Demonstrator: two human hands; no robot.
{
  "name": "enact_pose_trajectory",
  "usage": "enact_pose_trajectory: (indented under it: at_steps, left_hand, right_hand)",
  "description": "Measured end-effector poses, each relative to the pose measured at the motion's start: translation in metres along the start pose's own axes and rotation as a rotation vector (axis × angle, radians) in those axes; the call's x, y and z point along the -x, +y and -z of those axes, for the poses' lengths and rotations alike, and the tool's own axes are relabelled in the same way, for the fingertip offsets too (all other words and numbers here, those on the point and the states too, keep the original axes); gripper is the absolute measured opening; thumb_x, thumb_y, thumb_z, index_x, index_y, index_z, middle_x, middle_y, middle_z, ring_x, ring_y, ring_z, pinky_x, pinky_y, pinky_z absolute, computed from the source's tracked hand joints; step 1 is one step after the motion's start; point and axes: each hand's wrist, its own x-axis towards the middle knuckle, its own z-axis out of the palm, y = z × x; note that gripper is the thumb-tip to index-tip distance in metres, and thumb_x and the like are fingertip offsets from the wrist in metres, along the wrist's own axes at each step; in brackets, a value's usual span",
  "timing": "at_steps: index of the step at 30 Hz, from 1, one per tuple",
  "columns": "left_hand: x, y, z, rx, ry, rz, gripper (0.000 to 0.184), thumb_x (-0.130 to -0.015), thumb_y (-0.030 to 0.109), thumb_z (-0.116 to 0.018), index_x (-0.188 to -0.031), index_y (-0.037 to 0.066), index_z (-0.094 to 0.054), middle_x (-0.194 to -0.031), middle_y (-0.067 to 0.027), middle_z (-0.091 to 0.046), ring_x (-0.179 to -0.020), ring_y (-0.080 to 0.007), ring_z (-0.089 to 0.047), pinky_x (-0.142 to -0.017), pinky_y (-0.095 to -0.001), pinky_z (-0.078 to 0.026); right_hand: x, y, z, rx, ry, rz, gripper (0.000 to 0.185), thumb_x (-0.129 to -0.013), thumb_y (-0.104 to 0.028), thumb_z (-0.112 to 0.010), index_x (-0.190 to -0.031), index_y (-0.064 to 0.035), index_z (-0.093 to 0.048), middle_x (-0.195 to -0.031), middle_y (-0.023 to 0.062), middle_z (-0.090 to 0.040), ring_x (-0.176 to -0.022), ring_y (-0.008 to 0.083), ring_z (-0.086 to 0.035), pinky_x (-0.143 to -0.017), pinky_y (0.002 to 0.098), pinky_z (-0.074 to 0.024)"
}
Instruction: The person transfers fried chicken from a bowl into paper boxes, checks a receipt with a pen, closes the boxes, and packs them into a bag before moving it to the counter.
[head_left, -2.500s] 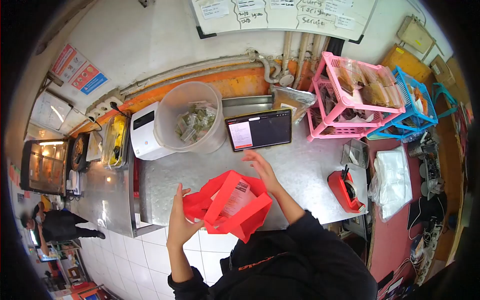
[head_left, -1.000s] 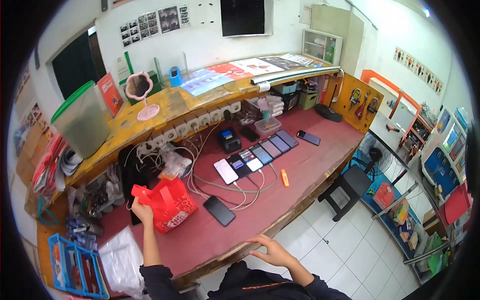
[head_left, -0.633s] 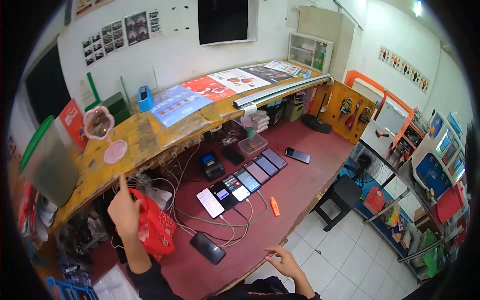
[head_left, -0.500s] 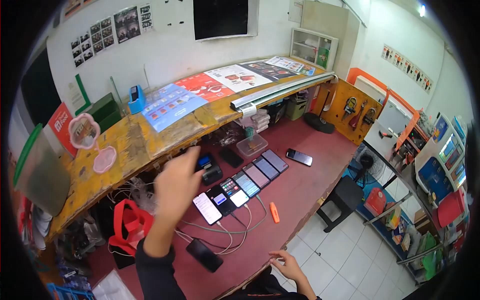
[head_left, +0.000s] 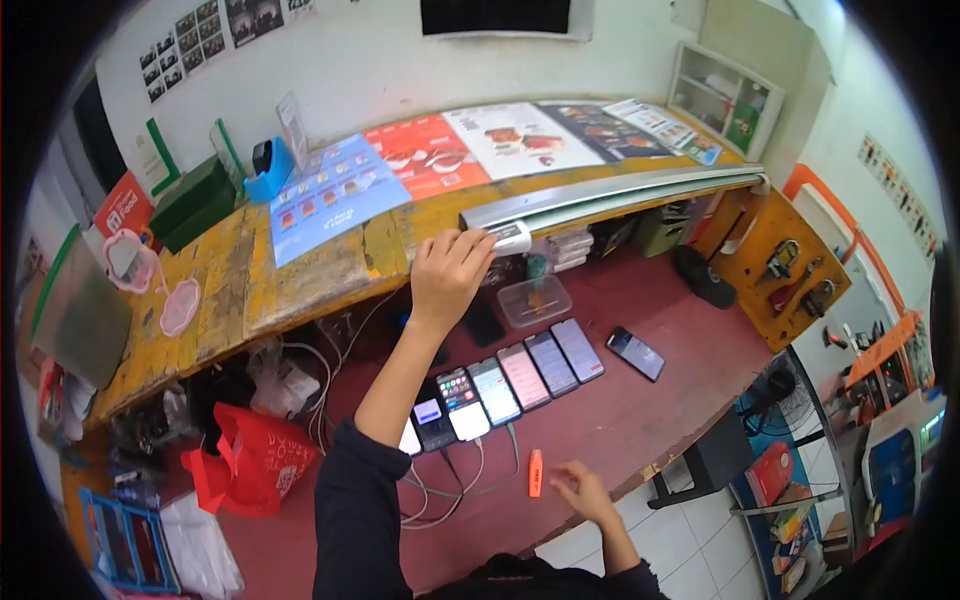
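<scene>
My left hand [head_left: 452,275] reaches up to the shelf's front edge, its fingers bent over the near end of a long silver roll-up banner stand [head_left: 620,195]. Below that arm a row of several phones [head_left: 490,388] lies on the red table, most screens lit; my forearm partly hides the nearest phone. White and dark cables run from the near phones. Just right of an orange highlighter [head_left: 536,473] hovers my right hand [head_left: 588,495], fingers apart and holding nothing.
Posters [head_left: 430,158] cover part of the yellow wooden shelf [head_left: 240,280]. A clear plastic box [head_left: 535,300] and a separate phone [head_left: 636,353] lie on the table. A red bag [head_left: 255,460] stands at left. A black stool [head_left: 705,460] is beyond the table's right edge.
My left hand has moved right and up from over the table to the banner stand's end. My right hand has come nearer the highlighter. The view has shifted.
</scene>
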Motion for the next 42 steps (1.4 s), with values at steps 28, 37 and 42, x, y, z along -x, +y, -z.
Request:
enact_pose_trajectory:
  at_steps: [28,37,42]
  left_hand:
    - [0.277,-0.059,0.344,-0.675,-0.867,1.187,0.058,-0.065,0.04,-0.075,-0.108,0.005,-0.059,-0.109,-0.0107,-0.058,-0.104,-0.0246,-0.052,-0.098,-0.0467,-0.027]
    - [0.317,-0.147,0.366,-0.325,-0.926,1.097,0.087,-0.081,0.073,-0.025,-0.121,0.002,-0.054,-0.126,-0.0146,-0.051,-0.119,-0.031,-0.041,-0.096,-0.0434,-0.026]
    - [0.353,-0.2,0.357,-0.28,-0.878,1.087,0.094,-0.079,0.077,-0.023,-0.11,-0.003,-0.06,-0.109,-0.0177,-0.058,-0.104,-0.0287,-0.045,-0.089,-0.0391,-0.029]
  right_hand:
    - [0.035,-0.067,-0.178,-0.597,-0.291,-0.334,0.016,-0.082,-0.004,-0.049,-0.095,-0.0005,-0.056,-0.073,0.0046,-0.056,-0.063,0.011,-0.055,-0.051,0.0236,-0.046]
    - [0.06,-0.119,-0.284,-0.501,-0.31,-0.201,0.019,-0.082,-0.003,-0.046,-0.097,0.0008,-0.056,-0.074,0.0052,-0.056,-0.061,0.0116,-0.055,-0.051,0.0248,-0.0472]
    - [0.068,-0.143,-0.333,-0.553,-0.286,-0.171,0.017,-0.083,-0.002,-0.046,-0.095,0.0005,-0.057,-0.072,0.0047,-0.057,-0.061,0.0108,-0.055,-0.053,0.0232,-0.0452]
